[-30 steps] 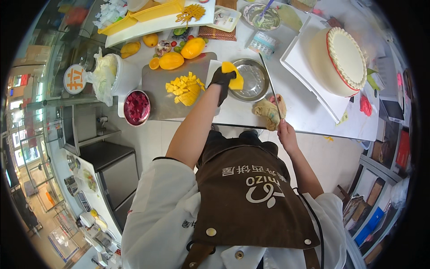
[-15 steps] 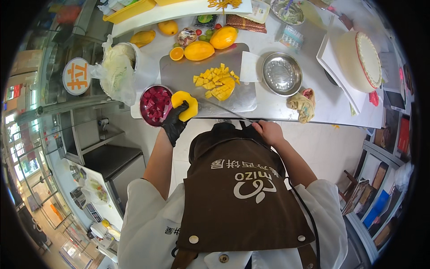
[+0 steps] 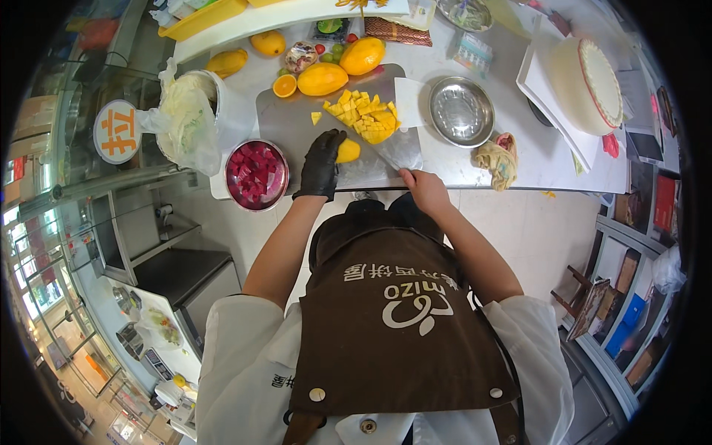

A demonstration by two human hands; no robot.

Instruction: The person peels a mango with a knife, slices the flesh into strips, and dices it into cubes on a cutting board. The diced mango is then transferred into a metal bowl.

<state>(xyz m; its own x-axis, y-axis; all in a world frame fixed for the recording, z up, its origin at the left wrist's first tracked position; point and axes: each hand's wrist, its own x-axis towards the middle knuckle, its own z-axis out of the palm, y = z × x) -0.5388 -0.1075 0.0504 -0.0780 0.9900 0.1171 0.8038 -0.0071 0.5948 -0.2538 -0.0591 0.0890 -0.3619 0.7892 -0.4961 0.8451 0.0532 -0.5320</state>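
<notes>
My left hand (image 3: 320,167), in a black glove, is closed on a yellow mango piece (image 3: 348,151) resting on the grey cutting board (image 3: 285,116). My bare right hand (image 3: 427,191) grips a knife (image 3: 386,158) at the board's near right. Its thin blade slants up and left across the board, along the edge of a heap of diced mango (image 3: 365,113). One small mango cube (image 3: 316,118) lies apart, left of the heap. Beside my left wrist stands a metal bowl of diced dark pink fruit (image 3: 256,175).
Whole mangoes (image 3: 322,78) and a halved orange (image 3: 284,86) lie at the board's far edge. To the right are a steel bowl (image 3: 461,113), a crumpled cloth (image 3: 498,161) and a white cake (image 3: 587,85). A plastic-lined bin (image 3: 194,119) stands left.
My left hand has brought the mango piece rightward from beside the fruit bowl down onto the board. The knife has moved forward over the board, and the diced mango sits farther away, more bunched up.
</notes>
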